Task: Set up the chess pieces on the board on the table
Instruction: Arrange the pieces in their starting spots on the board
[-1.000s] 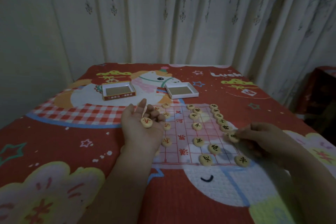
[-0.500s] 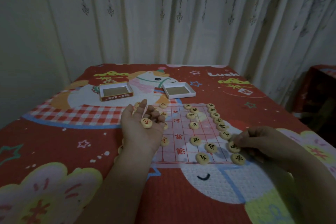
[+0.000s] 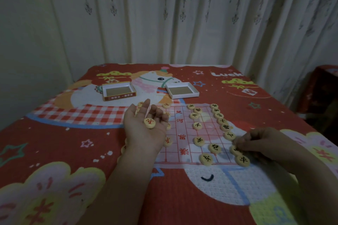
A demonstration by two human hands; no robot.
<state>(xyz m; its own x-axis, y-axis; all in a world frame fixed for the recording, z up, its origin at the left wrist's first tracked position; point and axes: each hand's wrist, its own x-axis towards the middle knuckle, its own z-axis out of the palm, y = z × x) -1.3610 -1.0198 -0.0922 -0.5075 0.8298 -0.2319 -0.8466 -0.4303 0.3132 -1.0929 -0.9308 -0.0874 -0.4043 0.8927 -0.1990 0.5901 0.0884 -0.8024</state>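
Count: 14 black-marked pieces show on the right half of the board (image 3: 206, 129). 9 stand in the far-right column (image 3: 222, 121), counting the one under your fingers; 5 lie inside it.

Red-marked pieces: 1 in your palm, at least 4 partly visible on the board's left half behind your left hand; the full count there cannot be told.

2 shallow box halves sit beyond the board: an orange-sided tray (image 3: 119, 92) and a white tray (image 3: 182, 90), well apart.

Your left hand (image 3: 144, 128) lies palm up above the board's left edge, fingers loosely curled, cradling 1 red piece (image 3: 149, 123).

Your right hand (image 3: 256, 141) is down at the right column, fingertips pinching a black piece (image 3: 235, 150), second from the near end.

Pieces are pale cream discs, each with 1 inked character. The board is a thin sheet with a red grid on the red cartoon tablecloth (image 3: 91, 151).
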